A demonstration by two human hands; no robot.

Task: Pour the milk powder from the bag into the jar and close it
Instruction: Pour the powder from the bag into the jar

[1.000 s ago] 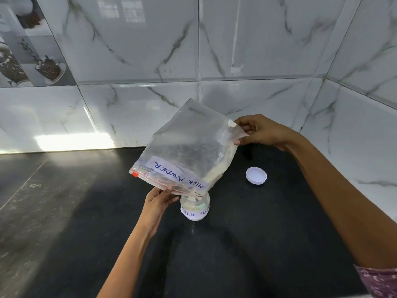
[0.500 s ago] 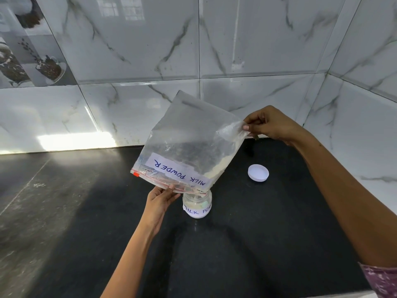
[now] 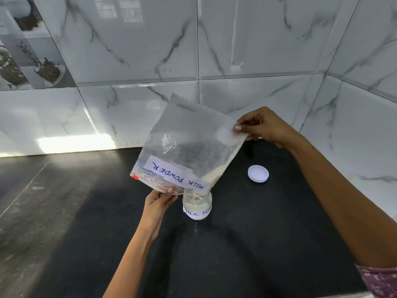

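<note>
A clear zip bag (image 3: 189, 147) labelled MILK POWDER hangs upside down, its open mouth tipped over a small glass jar (image 3: 197, 207) on the black counter. White powder lies along the bag's lower right edge and inside the jar. My left hand (image 3: 160, 201) pinches the bag's mouth edge just left of the jar. My right hand (image 3: 264, 125) pinches the bag's upper right corner, holding it raised. The jar's white lid (image 3: 258, 173) lies flat on the counter to the right, apart from the jar.
The black counter (image 3: 236, 254) runs back to marble-tiled walls (image 3: 150, 50) that meet in a corner at the right. A decorative tile (image 3: 28, 61) is at the upper left. A bright sun patch lies on the wall's lower left.
My right hand has lifted the bag's corner a little higher and further right, tilting the bag steeper. More powder has slid toward the mouth. My left hand stays at the mouth.
</note>
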